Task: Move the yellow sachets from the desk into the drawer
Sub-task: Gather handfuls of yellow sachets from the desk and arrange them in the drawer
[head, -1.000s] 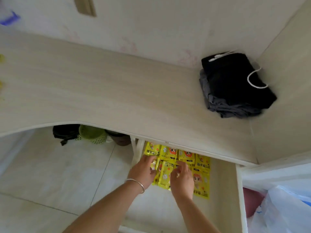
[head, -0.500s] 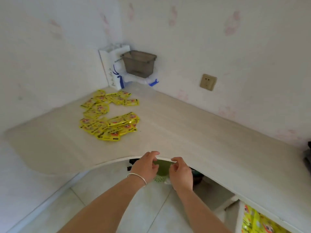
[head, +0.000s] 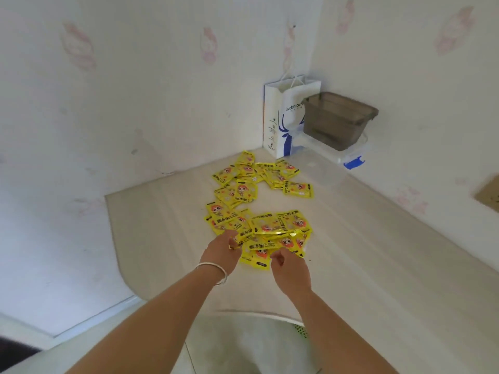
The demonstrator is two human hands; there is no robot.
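Yellow sachets [head: 260, 209], lying scattered in a loose curved heap across the pale desk [head: 378, 252], running away from the body toward the corner where a white paper bag [head: 280, 117] and a brown plastic box [head: 334, 120] are standing. Near end of the heap lying directly ahead of both hands, touching them; far end well out of reach by the bag. Drawer not showing in this view.

Left hand [head: 222, 251], bracelet [head: 216, 271] at the wrist, reaching into the near left edge, fingers curling onto a sachet, seemingly pinching it. Right hand [head: 290, 268] resting at the near right edge, fingers loosely curled, thumb out; grip hard to tell. Both equally near; likely scooping the closest cluster together from either side.
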